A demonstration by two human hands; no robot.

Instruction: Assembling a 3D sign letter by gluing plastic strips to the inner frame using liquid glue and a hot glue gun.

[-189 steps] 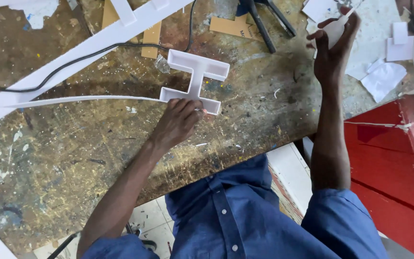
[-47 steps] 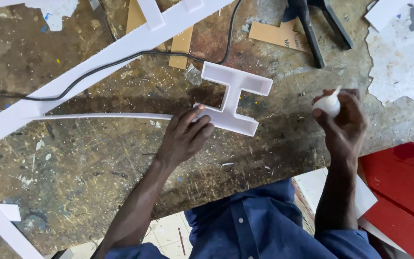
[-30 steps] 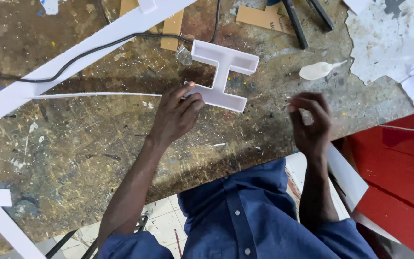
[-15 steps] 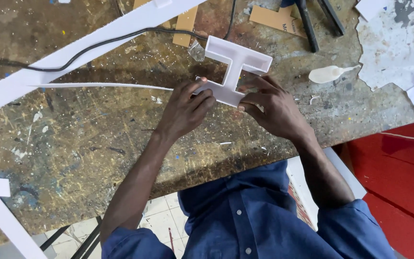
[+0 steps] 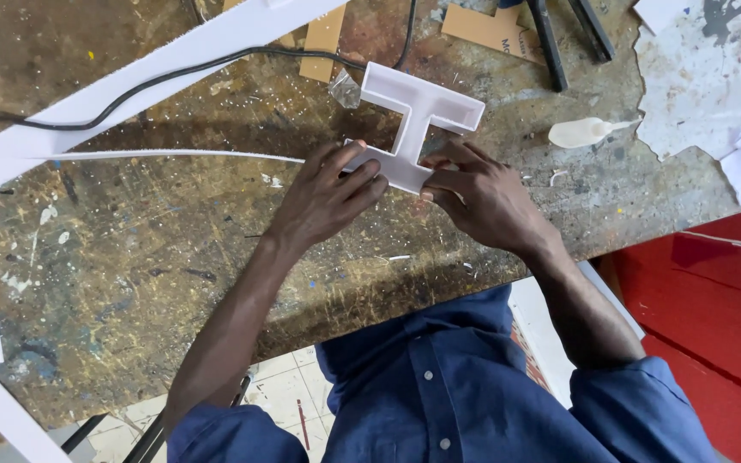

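Closest to me is the blue shirt, with both forearms reaching out over the scarred, paint-flecked workbench. My left hand lies flat on the near end of the white letter-shaped piece, fingers together and extended, pressing its near crossbar against the bench. My right hand meets it from the other side, fingers curled with the tips bearing on that same near crossbar and the foot of the stem; neither hand wraps round it.

The piece is a shallow white channel shaped like an H on its side, lying flat near the middle of the bench. Its stem, the long axis, runs away from me and leans slightly right; the two crossbars lie across that, slanting down to the right. A thin white strip runs leftward from under my left fingers.

Right of the piece lies a small pale squeeze bottle, nozzle pointing right. Farther out, a long white bar slants across the bench with a black cable over it.
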